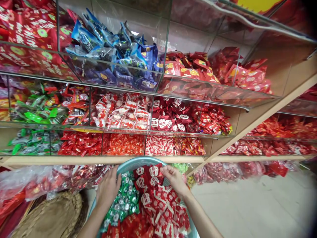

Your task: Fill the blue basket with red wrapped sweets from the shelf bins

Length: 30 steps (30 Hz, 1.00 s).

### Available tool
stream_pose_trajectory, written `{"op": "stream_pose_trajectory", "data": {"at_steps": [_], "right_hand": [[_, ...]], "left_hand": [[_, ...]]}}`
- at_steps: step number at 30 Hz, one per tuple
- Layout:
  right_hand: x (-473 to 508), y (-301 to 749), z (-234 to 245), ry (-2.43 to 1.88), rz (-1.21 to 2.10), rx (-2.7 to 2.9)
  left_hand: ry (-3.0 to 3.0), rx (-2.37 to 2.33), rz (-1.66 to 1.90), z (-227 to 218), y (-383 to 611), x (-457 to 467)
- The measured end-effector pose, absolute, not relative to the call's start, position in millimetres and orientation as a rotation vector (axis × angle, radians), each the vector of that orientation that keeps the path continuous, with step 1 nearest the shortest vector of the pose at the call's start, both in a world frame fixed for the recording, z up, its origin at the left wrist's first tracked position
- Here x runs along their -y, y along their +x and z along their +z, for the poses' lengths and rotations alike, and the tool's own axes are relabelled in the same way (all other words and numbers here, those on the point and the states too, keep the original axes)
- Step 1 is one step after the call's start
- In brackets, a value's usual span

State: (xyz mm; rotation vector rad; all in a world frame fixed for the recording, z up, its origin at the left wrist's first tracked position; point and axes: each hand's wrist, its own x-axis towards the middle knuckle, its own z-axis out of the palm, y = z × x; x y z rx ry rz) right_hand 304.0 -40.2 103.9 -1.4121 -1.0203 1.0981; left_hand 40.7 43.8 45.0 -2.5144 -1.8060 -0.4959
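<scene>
A blue-green basket (141,160) full of wrapped candies stands below the shelves. At its left side, my left hand (109,185) lies over the rim beside green-wrapped candies (127,193), its fingers loosely extended. My right hand (175,180) is at the far right of the basket, thumb and finger pinched on the edge of a dark red candy packet (155,170) with a white label. Similar dark red packets (140,182) lie beside it. Red-and-white candies (168,210) fill the right side, and plain red candies (131,226) the near part.
Clear-fronted shelf bins hold blue packets (99,39), orange-print red packets (189,67), white-label dark red packets (170,115) and green candies (32,142). Bagged goods (223,173) line the floor under the shelf. A woven basket (49,215) sits at lower left; pale floor (247,205) lies right.
</scene>
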Motion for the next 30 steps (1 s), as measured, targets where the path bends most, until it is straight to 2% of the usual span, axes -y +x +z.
{"op": "stream_pose_trajectory", "data": {"at_steps": [5,18,22,25,28,30], "right_hand": [[32,304,71,-1.425,1.156,0.894],[10,291,55,-1.454,1.236,0.757],[5,288,47,-1.725,1.065,0.973],[5,291,46,-1.912,0.742,1.124],[5,299,58,-2.051,0.432,1.295],[4,307,78,-2.048,0.379,1.356]], "left_hand": [[-2.525,1.810,-0.485,47,41,-43],[-2.529,1.813,-0.496,48,41,-43],[-2.513,1.800,-0.495,45,40,-43],[-2.501,1.782,-0.501,42,38,-44],[-2.491,1.768,-0.504,38,37,-46],[-2.483,1.764,-0.511,35,36,-48]]}}
